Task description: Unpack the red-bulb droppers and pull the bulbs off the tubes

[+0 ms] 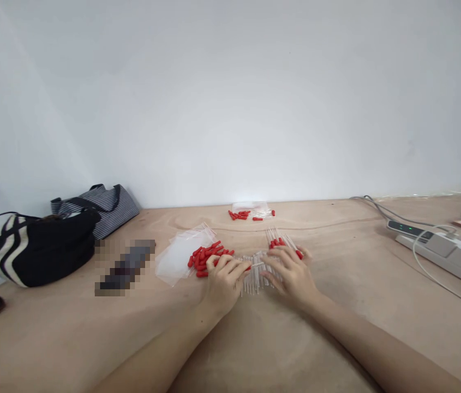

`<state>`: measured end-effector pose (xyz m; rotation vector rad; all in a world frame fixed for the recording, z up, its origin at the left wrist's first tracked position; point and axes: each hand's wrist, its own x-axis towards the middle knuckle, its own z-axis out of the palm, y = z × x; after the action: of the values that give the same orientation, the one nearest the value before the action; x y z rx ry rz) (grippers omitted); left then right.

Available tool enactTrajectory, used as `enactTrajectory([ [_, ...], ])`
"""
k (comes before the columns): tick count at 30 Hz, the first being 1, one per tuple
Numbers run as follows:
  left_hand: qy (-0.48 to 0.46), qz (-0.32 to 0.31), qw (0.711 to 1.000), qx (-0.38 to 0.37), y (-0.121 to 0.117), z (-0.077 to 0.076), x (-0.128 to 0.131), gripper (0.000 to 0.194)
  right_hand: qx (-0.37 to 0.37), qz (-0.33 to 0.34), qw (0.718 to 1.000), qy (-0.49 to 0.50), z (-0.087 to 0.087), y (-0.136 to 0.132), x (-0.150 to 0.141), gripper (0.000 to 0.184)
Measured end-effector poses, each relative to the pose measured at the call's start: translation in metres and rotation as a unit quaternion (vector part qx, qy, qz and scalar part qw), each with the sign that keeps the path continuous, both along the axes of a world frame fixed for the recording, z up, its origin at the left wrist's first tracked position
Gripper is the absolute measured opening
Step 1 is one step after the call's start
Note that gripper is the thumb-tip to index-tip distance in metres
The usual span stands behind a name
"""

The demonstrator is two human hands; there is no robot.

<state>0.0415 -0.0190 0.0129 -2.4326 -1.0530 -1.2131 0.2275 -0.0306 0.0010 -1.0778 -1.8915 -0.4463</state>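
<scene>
My left hand is closed with a red rubber bulb poking out at its fingertips. From that bulb a thin clear tube runs across to the fingers of my right hand, which are closed around its other end. Beneath and between both hands lies a row of loose clear tubes. A pile of red rubber bulbs sits just left of my left hand. Behind my right hand, several tubes with red bulbs on them lie together, partly covered by its fingers.
Clear plastic bags lie left of the bulb pile. More red bulbs and a small clear bag are near the wall. A blurred-out dark object, a black bag and a striped bag stand left; a power strip with cables lies right.
</scene>
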Motion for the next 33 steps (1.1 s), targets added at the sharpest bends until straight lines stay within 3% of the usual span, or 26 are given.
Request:
enactTrajectory([
  [2,0.014,-0.007,1.000,0.026,0.000,-0.002,0.000,0.011,0.036,0.009,0.997,-0.072,-0.002,0.001,-0.003,0.008],
  [7,0.051,-0.016,0.996,0.077,0.003,-0.004,-0.004,0.011,0.053,0.000,0.985,-0.166,-0.008,0.000,-0.003,0.017],
  [21,0.114,-0.016,0.984,0.132,0.003,0.003,-0.014,0.023,-0.011,0.035,0.988,-0.147,-0.003,-0.003,0.003,0.017],
  [27,0.068,0.073,0.991,0.087,0.012,0.015,-0.039,0.018,-0.066,-0.033,0.995,-0.060,0.002,-0.001,0.025,0.021],
  [30,0.046,0.106,0.993,0.035,0.022,0.015,-0.052,0.017,-0.106,-0.085,0.990,-0.027,0.002,0.002,0.028,0.020],
  [33,-0.008,0.193,0.980,-0.049,0.037,0.015,-0.071,0.021,-0.147,-0.141,0.979,-0.011,-0.003,0.004,0.026,0.020],
])
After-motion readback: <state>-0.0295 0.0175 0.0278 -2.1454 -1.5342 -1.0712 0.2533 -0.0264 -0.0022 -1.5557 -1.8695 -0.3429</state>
